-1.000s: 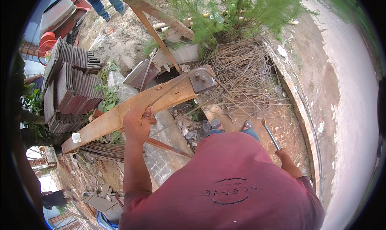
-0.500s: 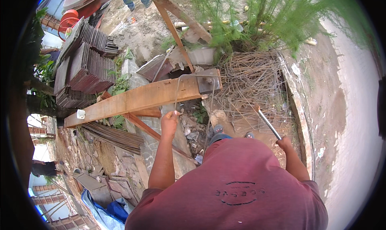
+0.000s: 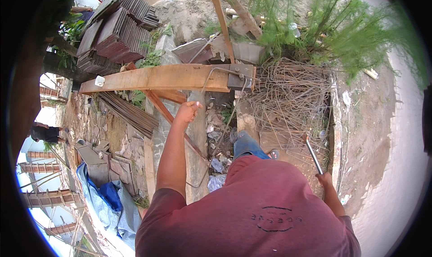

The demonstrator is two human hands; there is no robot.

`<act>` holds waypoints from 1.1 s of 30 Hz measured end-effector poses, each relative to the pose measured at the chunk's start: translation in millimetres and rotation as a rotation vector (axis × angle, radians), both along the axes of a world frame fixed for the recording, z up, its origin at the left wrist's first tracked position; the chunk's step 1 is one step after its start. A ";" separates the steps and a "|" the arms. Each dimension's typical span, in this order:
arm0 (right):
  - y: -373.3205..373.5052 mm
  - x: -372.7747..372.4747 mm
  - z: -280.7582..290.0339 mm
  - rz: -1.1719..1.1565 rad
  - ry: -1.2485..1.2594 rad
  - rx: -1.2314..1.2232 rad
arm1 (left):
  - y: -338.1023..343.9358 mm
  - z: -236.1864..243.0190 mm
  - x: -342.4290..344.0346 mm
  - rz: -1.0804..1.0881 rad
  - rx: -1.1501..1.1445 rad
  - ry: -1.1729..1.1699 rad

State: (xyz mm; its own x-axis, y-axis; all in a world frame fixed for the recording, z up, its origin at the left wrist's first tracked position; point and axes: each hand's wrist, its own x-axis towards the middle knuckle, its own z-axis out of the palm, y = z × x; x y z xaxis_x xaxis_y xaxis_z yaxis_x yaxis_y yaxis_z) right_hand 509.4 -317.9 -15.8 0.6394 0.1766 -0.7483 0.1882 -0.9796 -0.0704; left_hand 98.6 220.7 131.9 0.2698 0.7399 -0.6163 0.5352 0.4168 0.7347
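Note:
My left hand (image 3: 188,111) is closed, its fingertips pinching one end of a thin bent steel rod (image 3: 231,116). The rod passes over a metal plate (image 3: 240,72) fixed with upright pins at the right end of a wooden plank (image 3: 162,78). From there its long side slants down beside my legs to another bend. Over to the right, my right hand (image 3: 324,179) is wrapped round the near end of a silvery metal bar (image 3: 313,155) with a rusty far tip. That bar is apart from the plate.
A tangled heap of bent steel rods (image 3: 292,90) lies right of the plank. Stacked roof tiles (image 3: 119,41) and a bundle of straight rods (image 3: 130,113) are on the left. A leafy green plant (image 3: 328,27) overhangs the far side; a pale wall (image 3: 396,176) rises at right.
The view has shifted, moving the plank up in the picture. The rod's long side now slants farther left and its lower bend shows. Both hands keep their holds.

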 end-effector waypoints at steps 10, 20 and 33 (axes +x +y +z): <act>177.2 -32.6 101.3 0.072 0.394 0.820 | -2.9 2.8 4.5 0.020 -0.008 -0.005; 239.2 -14.8 125.8 0.287 0.069 0.646 | -1.9 9.7 6.1 -0.012 0.070 0.045; 467.8 168.8 194.0 1.450 -0.776 0.563 | 0.5 1.0 3.9 0.018 0.068 -0.001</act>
